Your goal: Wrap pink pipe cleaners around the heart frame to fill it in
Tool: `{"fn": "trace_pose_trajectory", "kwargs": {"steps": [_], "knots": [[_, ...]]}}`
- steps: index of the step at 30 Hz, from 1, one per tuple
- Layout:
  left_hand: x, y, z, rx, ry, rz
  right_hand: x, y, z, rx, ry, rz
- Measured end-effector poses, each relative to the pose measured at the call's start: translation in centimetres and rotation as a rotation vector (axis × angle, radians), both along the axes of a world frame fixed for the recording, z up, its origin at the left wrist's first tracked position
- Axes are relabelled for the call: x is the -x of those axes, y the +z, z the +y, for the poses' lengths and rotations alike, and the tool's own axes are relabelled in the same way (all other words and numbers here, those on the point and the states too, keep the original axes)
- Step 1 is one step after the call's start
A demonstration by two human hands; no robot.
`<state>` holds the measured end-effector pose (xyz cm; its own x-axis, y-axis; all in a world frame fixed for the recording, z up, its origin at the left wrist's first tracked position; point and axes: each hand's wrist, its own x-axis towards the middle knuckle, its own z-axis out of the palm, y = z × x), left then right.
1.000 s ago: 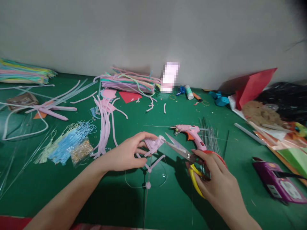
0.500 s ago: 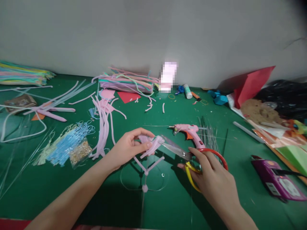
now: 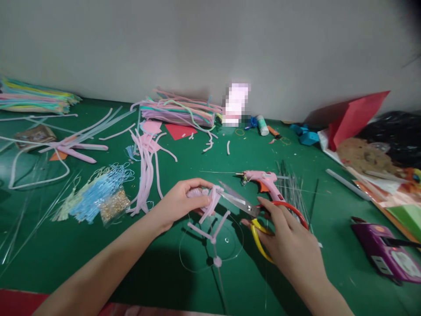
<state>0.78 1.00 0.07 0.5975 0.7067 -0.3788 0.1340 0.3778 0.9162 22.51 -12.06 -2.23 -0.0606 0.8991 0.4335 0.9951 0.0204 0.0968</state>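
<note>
Pinched in my left hand (image 3: pixel 186 202) is a bundle of bent pale-pink pipe cleaners (image 3: pixel 212 202). Below it hangs a thin stem with a forked pink piece (image 3: pixel 213 240), a small pink ball (image 3: pixel 217 262) and a loop of clear thread; how it joins the bundle is hidden by my fingers. My right hand (image 3: pixel 289 239) grips scissors (image 3: pixel 248 208) with one red and one yellow handle. Their blades stand slightly apart, tips at the right edge of the bundle. Just beyond my right hand a pink glue gun (image 3: pixel 263 177) lies on its side.
On the green table (image 3: pixel 184 171), blue tassels (image 3: pixel 98 193), a bag of gold beads (image 3: pixel 114 205) and loose pink pipe cleaners (image 3: pixel 144 180) lie left. Thin wires (image 3: pixel 292 188) and a purple device (image 3: pixel 384 252) are right. More pipe cleaners (image 3: pixel 177 109) lie along the wall.
The hanging stem with its fork and ball has swung right, and the bundle has turned slightly in my left hand. The scissors stay close to it. The whole view has shifted a little.
</note>
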Motion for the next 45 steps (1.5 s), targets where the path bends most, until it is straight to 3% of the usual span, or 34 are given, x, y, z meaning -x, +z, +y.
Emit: {"fn": "trace_pose_trajectory", "kwargs": {"steps": [11, 20, 32, 37, 45], "knots": [[-0.1, 0.5, -0.1, 0.039, 0.025, -0.025, 0.5, 0.9, 0.4, -0.080, 0.045, -0.123], [0.2, -0.3, 0.4, 0.061, 0.002, -0.004, -0.9, 1.8, 0.8, -0.059, 0.181, -0.269], [0.1, -0.2, 0.3, 0.041, 0.028, 0.001, -0.8, 2.0, 1.0, -0.049, 0.162, -0.358], [0.1, -0.1, 0.3, 0.066, 0.025, -0.013, -0.8, 2.5, 1.9, -0.113, 0.222, -0.412], [-0.1, -0.7, 0.3, 0.131, 0.061, -0.033, -1.3, 3.3, 4.2, -0.045, 0.343, -0.540]]}}
